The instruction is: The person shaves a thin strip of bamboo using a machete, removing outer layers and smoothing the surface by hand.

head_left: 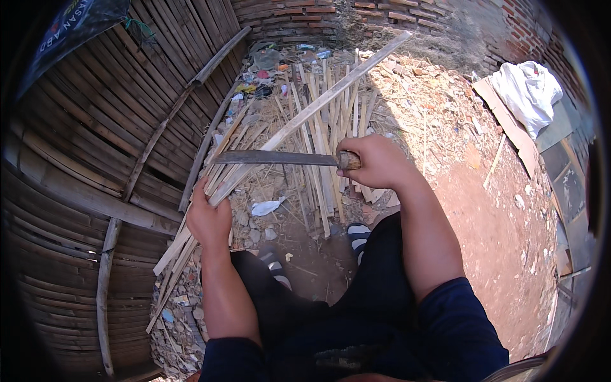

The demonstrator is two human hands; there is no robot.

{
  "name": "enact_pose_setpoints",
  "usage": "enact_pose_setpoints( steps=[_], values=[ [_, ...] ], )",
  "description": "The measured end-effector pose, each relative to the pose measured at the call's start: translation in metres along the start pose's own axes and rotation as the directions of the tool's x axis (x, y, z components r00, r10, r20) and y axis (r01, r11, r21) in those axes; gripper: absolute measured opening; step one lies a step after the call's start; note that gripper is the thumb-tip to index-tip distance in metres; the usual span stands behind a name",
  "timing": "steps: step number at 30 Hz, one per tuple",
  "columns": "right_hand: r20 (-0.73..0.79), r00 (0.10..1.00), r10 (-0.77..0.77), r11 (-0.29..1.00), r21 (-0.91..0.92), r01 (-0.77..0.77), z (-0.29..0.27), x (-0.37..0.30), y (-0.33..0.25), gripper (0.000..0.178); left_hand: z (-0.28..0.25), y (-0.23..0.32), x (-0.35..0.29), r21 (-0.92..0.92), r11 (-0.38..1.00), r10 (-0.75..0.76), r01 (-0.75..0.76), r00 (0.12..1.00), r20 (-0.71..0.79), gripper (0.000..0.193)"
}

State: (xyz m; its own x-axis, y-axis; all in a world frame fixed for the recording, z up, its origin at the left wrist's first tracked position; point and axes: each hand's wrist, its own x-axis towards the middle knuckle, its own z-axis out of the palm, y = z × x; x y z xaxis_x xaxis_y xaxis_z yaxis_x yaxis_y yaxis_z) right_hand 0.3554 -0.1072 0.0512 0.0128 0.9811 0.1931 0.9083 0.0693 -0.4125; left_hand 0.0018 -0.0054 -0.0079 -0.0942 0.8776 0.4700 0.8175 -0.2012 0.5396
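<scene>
My right hand (377,160) is closed around the wooden handle of a machete (280,158). Its long dark blade points left and lies across a pale, long bamboo strip (331,92), near that strip's lower end. My left hand (210,219) grips this lower end, with the thumb and fingers around it, just below the blade tip. From there the strip slants up and away to the right. Whether the blade touches or only passes over it, I cannot tell. Beneath, many split strips (318,184) lie loosely piled on the ground, pointing away from me.
A bamboo-slat wall (153,95) runs close along my left side. More strips (175,254) lie beside my left forearm. A brick wall (305,22) stands at the far end, with litter and rubble before it. White cloth (525,95) rests on cardboard (506,124) at right. My sandalled feet are below.
</scene>
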Motion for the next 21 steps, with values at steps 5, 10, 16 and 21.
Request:
enact_pose_setpoints(
  steps=[5, 10, 16, 21],
  values=[
    [-0.072, 0.977, 0.200, 0.968, 0.171, -0.186, -0.015, 0.003, 0.032, 0.046, -0.005, -0.006, -0.001, 0.075, 0.990, 0.127, -0.117, 0.981, -0.145, 0.049],
    [-0.047, 0.990, 0.134, 0.981, 0.144, -0.127, 0.002, 0.013, 0.022, 0.046, -0.006, -0.013, -0.002, 0.095, 0.984, 0.163, -0.150, 0.975, -0.148, 0.045],
    [0.153, 0.985, -0.074, 0.996, -0.031, 0.080, 0.027, 0.024, -0.017, 0.032, 0.002, -0.015, -0.006, 0.114, 0.977, 0.190, -0.179, 0.977, -0.096, 0.043],
    [0.036, 0.995, 0.095, 0.983, 0.151, -0.100, 0.023, 0.030, 0.033, 0.038, -0.001, -0.016, -0.002, 0.115, 0.989, 0.095, -0.091, 0.995, -0.032, 0.054]
  ],
)
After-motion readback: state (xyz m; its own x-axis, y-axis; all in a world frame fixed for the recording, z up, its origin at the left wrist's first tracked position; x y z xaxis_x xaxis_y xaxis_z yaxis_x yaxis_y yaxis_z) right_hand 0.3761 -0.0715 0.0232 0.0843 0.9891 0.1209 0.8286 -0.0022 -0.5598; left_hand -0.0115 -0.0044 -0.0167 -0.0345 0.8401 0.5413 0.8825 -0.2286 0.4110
